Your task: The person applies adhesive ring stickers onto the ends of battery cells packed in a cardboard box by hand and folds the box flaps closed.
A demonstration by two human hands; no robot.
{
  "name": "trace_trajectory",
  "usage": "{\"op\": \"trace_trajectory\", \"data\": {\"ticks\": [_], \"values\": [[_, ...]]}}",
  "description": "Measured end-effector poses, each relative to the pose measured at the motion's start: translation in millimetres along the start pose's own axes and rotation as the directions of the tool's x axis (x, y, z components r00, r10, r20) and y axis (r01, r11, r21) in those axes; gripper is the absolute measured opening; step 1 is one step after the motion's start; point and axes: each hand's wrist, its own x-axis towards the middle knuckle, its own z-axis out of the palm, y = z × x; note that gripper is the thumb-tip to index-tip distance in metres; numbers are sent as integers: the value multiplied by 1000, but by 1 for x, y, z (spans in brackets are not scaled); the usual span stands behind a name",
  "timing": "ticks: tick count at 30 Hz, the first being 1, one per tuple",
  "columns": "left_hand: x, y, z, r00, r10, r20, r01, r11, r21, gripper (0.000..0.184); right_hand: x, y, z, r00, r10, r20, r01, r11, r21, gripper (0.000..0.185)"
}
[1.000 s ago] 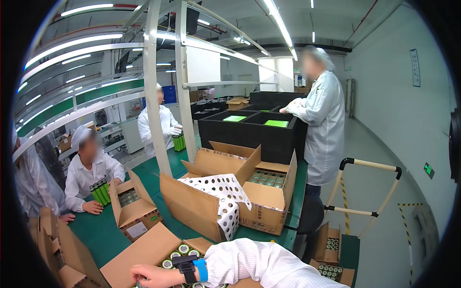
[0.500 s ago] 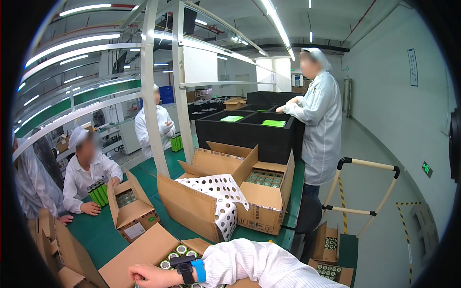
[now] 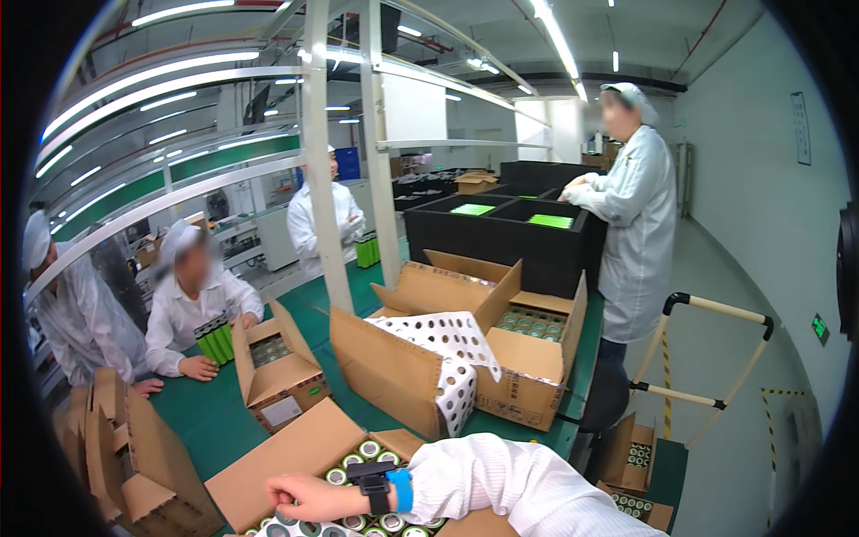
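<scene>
My right hand (image 3: 309, 497) reaches in from the right over an open cardboard box (image 3: 268, 465) of upright green cylindrical battery cells (image 3: 367, 450). Its fingers are curled downward, and their tips are hidden, so what they grip cannot be made out. Just below them, at the bottom edge, a pale piece with round shapes (image 3: 300, 528) partly shows. On that wrist are a black strapped device (image 3: 371, 483) and a blue band (image 3: 400, 490). My left hand is out of view.
A white perforated sheet (image 3: 456, 376) drapes over an open carton (image 3: 385, 367); another carton (image 3: 523, 385) holds cells. A co-worker (image 3: 201, 304) at left handles green cells (image 3: 215, 338). Another person (image 3: 640, 215) stands by black bins (image 3: 501, 234). A metal post (image 3: 327, 179) rises from the green table (image 3: 192, 421).
The view has turned left, so the scene sits further right. More cells show around my right hand, and a pale piece with round shapes has appeared below it.
</scene>
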Motion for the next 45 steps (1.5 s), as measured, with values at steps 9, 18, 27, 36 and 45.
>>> {"op": "trace_trajectory", "data": {"ticks": [9, 18, 27, 36, 45], "values": [[0, -3, -4, 1000, -4, -1, 4, 1000, 6, 9, -1, -7, -3, 996, 74, 44, -75, 997, 12, 11], [-1, 5, 1, 1000, -7, 2, 7, 1000, -13, 9, -1, -5, -4, 1000, -1, 22, 3, 998, -56, 12], [-2, 4, 1, 1000, -16, 17, 16, 999, -45, 10, -1, -7, -6, 999, 42, 32, -40, 997, -62, 12], [-2, 10, 2, 999, -39, 34, 42, 994, -103, 11, -2, -10, -7, 996, 64, 59, -60, 996, -69, 11], [-2, 9, 3, 998, -34, 49, 41, 988, -151, 13, -2, -10, -8, 995, 76, 67, -72, 996, -55, 11]]}}
